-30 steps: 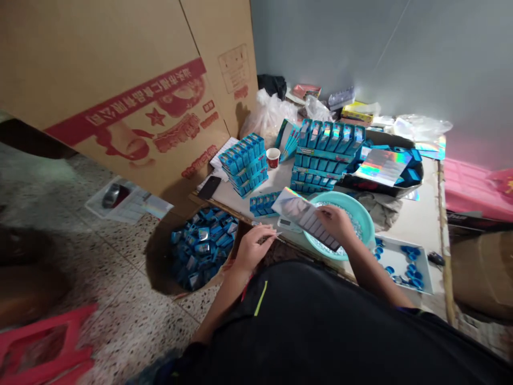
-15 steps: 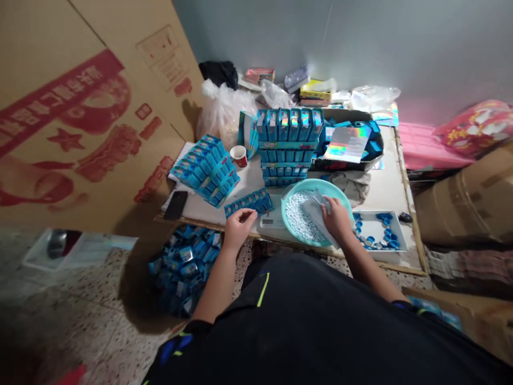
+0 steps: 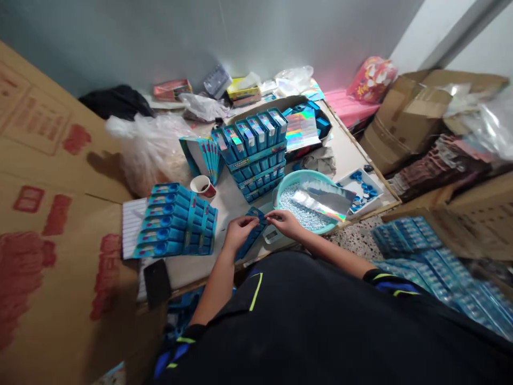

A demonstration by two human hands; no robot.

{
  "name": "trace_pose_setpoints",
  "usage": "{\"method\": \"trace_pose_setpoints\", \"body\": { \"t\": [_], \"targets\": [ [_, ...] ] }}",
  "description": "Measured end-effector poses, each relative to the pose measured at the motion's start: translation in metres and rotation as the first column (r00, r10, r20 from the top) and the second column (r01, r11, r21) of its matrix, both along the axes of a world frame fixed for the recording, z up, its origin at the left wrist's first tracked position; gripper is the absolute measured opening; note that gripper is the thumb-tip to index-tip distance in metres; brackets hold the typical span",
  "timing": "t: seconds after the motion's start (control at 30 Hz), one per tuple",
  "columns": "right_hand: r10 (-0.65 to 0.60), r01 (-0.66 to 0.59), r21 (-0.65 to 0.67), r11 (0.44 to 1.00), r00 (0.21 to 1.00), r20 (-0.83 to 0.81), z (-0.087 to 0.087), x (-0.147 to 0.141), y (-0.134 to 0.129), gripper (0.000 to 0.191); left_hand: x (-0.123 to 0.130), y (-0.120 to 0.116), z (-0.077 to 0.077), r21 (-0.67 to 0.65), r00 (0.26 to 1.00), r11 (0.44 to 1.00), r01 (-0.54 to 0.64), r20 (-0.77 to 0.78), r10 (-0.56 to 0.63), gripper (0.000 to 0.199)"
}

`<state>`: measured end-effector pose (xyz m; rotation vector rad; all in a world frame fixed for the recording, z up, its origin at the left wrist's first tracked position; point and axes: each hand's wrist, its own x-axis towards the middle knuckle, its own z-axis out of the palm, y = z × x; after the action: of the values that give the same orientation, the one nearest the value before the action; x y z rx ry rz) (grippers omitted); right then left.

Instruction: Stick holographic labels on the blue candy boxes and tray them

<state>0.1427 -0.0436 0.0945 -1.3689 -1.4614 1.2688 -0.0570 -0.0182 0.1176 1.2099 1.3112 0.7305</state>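
My left hand (image 3: 238, 233) is closed in a pinch at the near end of the table, over a row of small blue boxes (image 3: 247, 245). Just to its right, my right hand (image 3: 285, 223) also pinches, thumb against fingers, over the far end of that row. Whatever the fingertips hold is too small to make out. Beside my right hand stands a turquoise basin (image 3: 305, 175) of small pale pellets (image 3: 294, 206). A bent, shiny silver sheet (image 3: 324, 199) lies on the pellets, apart from my hand. A white scale (image 3: 271, 235) shows partly below the basin.
Stacked blue box packs (image 3: 260, 155) rise behind the hands, with another stack (image 3: 176, 224) at left. Near it are a paper cup (image 3: 203, 186) and a black phone (image 3: 157, 282). A white tray (image 3: 371, 206) of blue caps sits right. Cardboard (image 3: 60, 214) borders the left side.
My right hand has let go of the silver sheet, leaving it in the basin, and has moved left to beside my left hand. The camera view has turned to the right.
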Motion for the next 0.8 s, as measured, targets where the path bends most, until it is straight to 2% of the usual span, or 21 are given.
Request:
{"method": "trace_pose_setpoints", "body": {
  "t": [0.1,0.2,0.27,0.37,0.57,0.8],
  "targets": [
    [-0.115,0.114,-0.042,0.993,0.993,-0.021,-0.013,-0.013,0.000,0.023,-0.006,0.022,-0.019,0.040,0.995,0.997,0.073,-0.074,-0.070,0.054],
    [-0.234,0.227,-0.096,0.969,0.970,-0.070,-0.029,-0.026,-0.002,0.034,-0.005,0.038,-0.037,0.081,0.983,0.988,0.133,-0.136,-0.122,0.043],
    [-0.279,0.274,-0.117,0.955,0.960,-0.031,-0.041,-0.033,-0.002,0.036,-0.002,0.044,-0.047,0.105,0.972,0.981,0.161,-0.187,-0.139,0.034],
    [-0.301,0.309,-0.122,0.943,0.950,0.079,-0.053,-0.040,-0.001,0.026,0.003,0.046,-0.059,0.144,0.950,0.974,0.174,-0.284,-0.128,0.025],
    [-0.330,0.344,-0.095,0.934,0.934,0.140,-0.059,-0.045,-0.003,0.019,0.004,0.047,-0.071,0.198,0.908,0.960,0.196,-0.405,-0.102,0.023],
    [-0.324,0.328,-0.079,0.941,0.944,0.054,-0.065,-0.046,-0.007,0.018,0.001,0.059,-0.076,0.146,0.915,0.956,0.254,-0.356,-0.189,0.026]
  ]
}}
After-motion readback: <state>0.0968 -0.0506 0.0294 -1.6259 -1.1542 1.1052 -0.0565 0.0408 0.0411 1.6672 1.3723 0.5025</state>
